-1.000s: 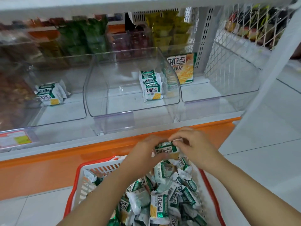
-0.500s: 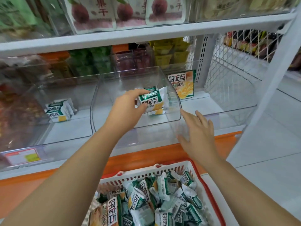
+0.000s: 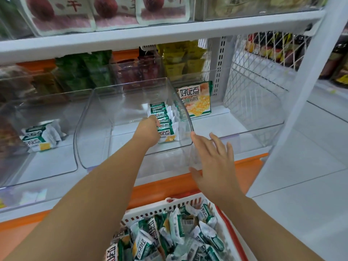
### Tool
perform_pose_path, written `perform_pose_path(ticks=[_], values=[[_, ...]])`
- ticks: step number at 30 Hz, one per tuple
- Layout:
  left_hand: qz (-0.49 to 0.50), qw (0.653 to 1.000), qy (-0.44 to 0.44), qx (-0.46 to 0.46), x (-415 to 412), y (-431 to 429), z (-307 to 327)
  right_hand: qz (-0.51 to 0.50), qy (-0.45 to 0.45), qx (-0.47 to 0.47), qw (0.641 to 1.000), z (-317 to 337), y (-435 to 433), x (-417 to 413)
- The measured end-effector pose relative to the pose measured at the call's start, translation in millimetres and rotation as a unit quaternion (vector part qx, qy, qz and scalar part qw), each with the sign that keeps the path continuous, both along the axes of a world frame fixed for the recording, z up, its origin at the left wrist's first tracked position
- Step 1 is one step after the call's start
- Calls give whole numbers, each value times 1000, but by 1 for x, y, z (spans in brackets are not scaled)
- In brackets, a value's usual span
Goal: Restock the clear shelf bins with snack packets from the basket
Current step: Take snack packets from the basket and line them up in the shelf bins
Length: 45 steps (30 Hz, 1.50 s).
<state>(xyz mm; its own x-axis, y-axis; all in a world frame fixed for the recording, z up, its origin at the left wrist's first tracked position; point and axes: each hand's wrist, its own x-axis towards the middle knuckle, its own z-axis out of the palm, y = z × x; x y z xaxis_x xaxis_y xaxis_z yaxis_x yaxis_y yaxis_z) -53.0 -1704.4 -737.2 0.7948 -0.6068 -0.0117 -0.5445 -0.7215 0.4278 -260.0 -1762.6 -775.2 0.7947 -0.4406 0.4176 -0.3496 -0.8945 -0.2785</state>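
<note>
The middle clear bin on the lower shelf holds a row of green-and-white snack packets standing on edge. My left hand reaches inside it, and its fingers curl round the front packet, set against that row. My right hand hovers with fingers spread and holds nothing, just outside the bin's front right corner. Below, the white basket with a red rim is heaped with several of the same packets.
The left clear bin holds a few packets. The right bin has a larger yellow-green bag at its back. A white shelf post and wire mesh stand on the right. An orange shelf edge runs above the basket.
My left hand carried a packet from the basket up into the middle bin and down against the row. My right hand let go, rose and opened beside the bin.
</note>
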Motion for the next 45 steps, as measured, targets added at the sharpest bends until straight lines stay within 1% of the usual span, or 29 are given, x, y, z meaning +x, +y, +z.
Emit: perform_pose_path(ticks=[5,9,11,12,13,14,15,17,18,19,20,21,22,23,25,27,29,32,33,35,40,42,45], values=[[8,995,-71,74,13,-8,-3,0,4,-1,1000,-1,-1,0],[21,989,-68,132,7,-5,2,14,21,15,1000,3,0,-2],[25,986,-81,143,-3,1,12,22,41,40,998,8,0,-5],[23,985,-107,132,-11,7,18,26,47,45,998,8,-1,-5],[16,984,-141,103,-22,14,22,32,44,46,997,7,-2,-6],[0,982,-182,54,-35,22,25,39,25,49,998,5,-1,-7],[-29,973,-227,-12,-50,33,26,47,-13,52,997,1,0,-10],[-114,938,-292,-150,-82,55,21,73,-124,34,989,-11,2,-16],[-154,919,-307,-193,-96,65,14,88,-171,11,981,-19,4,-19],[-187,905,-315,-218,-106,75,2,100,-197,-3,975,-26,7,-22],[-206,899,-312,-227,-114,83,-12,110,-201,0,973,-32,9,-25],[-211,905,-298,-220,-120,90,-29,120,-187,14,975,-38,11,-26],[-205,916,-279,-204,-124,95,-45,128,-154,32,979,-43,13,-27],[-198,930,-256,-172,-128,100,-60,132,-98,54,985,-50,15,-28],[-171,967,-178,-63,-136,106,-86,141,54,103,983,-67,18,-30],[-131,987,-82,50,-141,109,-110,141,184,158,960,-83,21,-34],[-106,988,0,114,-146,110,-129,137,286,199,927,-93,22,-36],[-91,981,44,166,-149,106,-147,140,381,240,882,-107,20,-38],[-93,977,58,183,-150,105,-151,136,402,251,870,-110,19,-39],[-95,971,79,203,-152,102,-156,132,424,256,858,-112,17,-40],[-89,966,75,230,-157,95,-160,127,424,287,850,-112,16,-39],[-67,969,105,213,-157,92,-163,131,422,288,850,-113,17,-39],[-35,968,194,153,-153,93,-168,130,406,303,852,-111,17,-40]])
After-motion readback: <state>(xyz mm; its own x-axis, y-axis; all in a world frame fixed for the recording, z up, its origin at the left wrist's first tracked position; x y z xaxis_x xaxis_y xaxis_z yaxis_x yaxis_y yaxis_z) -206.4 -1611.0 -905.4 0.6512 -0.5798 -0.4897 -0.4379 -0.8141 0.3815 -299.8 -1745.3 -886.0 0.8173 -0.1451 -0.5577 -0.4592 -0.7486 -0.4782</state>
